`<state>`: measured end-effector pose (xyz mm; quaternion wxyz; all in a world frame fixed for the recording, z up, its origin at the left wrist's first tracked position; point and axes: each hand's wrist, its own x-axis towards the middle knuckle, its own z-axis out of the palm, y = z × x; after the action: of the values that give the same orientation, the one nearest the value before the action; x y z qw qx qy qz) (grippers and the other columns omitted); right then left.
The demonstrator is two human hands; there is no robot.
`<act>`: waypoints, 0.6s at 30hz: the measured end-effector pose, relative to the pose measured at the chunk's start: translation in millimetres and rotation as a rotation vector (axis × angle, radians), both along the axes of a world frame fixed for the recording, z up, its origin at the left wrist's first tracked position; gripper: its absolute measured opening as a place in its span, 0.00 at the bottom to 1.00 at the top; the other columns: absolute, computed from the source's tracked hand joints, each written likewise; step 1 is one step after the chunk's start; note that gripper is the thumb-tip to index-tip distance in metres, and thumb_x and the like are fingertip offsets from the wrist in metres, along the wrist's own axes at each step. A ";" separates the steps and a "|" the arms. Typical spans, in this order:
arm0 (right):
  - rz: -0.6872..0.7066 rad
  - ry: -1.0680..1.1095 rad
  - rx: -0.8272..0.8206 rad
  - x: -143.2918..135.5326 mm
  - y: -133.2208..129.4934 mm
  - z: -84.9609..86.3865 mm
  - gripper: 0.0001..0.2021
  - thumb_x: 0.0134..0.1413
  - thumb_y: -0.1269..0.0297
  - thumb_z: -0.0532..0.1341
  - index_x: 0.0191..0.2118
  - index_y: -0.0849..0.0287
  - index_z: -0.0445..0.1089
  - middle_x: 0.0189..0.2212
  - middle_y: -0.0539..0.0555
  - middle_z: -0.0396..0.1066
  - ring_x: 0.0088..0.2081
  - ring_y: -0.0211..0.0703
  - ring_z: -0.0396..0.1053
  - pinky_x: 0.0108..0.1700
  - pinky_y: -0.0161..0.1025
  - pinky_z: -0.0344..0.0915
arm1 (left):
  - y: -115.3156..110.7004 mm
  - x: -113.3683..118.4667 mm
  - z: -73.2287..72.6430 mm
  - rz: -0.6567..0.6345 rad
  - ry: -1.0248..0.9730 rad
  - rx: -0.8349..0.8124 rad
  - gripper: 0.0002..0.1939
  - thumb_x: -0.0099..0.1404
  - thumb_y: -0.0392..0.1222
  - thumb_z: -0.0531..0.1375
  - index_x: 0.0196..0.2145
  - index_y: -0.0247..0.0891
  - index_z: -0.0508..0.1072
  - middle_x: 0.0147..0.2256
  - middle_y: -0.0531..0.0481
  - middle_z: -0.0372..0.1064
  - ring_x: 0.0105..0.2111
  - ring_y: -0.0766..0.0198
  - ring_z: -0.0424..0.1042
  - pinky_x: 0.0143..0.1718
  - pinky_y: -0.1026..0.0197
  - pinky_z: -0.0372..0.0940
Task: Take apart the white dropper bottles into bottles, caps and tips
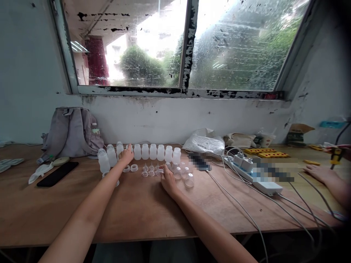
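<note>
Several frosted white bottles (153, 152) stand in a row along the back of the table. My left hand (126, 156) reaches to the left end of that row, its fingers closed around a bottle there. Further left, more bottles (103, 160) with tops on them stand at an angle to the row. White rings (134, 168) lie just right of my left wrist. My right hand (167, 179) has its thumb and fingers together at a small clear piece, beside several clear nipples (144, 171). Clear caps (189, 179) stand to the right of that hand.
A grey backpack (70, 131) and a black phone (58, 174) are on the left. A plastic bag (204, 141) lies at the back. On the right are a power strip (263, 184) with cables, yellow trays (266, 152) and another person's hand (320, 173).
</note>
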<state>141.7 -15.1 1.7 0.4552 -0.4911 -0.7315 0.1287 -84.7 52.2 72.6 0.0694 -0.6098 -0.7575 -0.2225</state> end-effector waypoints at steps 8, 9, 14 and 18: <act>0.000 0.090 0.010 -0.3 -1.9 2.5 0.15 0.45 0.73 0.47 0.41 0.57 0.59 0.37 0.56 0.65 0.38 0.46 0.64 0.41 0.41 0.59 | -18.4 3.7 -10.6 -0.109 0.043 0.408 0.11 0.60 0.43 0.48 0.36 0.37 0.67 0.44 0.41 0.58 0.46 0.53 0.60 0.45 0.53 0.56; 0.002 0.112 0.018 -0.5 -2.3 3.4 0.15 0.46 0.72 0.47 0.42 0.58 0.58 0.37 0.56 0.65 0.38 0.45 0.64 0.41 0.41 0.59 | -24.9 6.0 -13.3 -0.162 0.032 0.556 0.11 0.60 0.44 0.49 0.36 0.37 0.67 0.46 0.41 0.56 0.47 0.54 0.59 0.46 0.52 0.55; 0.096 0.216 0.011 -1.8 -6.3 7.4 0.12 0.52 0.62 0.47 0.43 0.57 0.56 0.37 0.55 0.64 0.39 0.44 0.63 0.42 0.42 0.59 | -69.2 32.6 -27.8 -0.463 -0.137 0.847 0.08 0.60 0.40 0.49 0.38 0.38 0.62 0.48 0.43 0.52 0.49 0.57 0.57 0.49 0.53 0.55; 0.117 0.284 -0.007 -2.3 -9.2 9.6 0.12 0.56 0.58 0.43 0.38 0.56 0.58 0.33 0.54 0.65 0.37 0.44 0.64 0.40 0.41 0.60 | -99.1 60.2 -37.1 -0.670 -0.216 0.680 0.09 0.62 0.38 0.48 0.41 0.38 0.59 0.48 0.44 0.54 0.49 0.60 0.58 0.49 0.56 0.55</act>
<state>139.4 -24.3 11.3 0.5442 -0.4263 -0.6864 0.2258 -24.5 -46.9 35.5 0.1104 -0.7361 -0.4069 -0.5295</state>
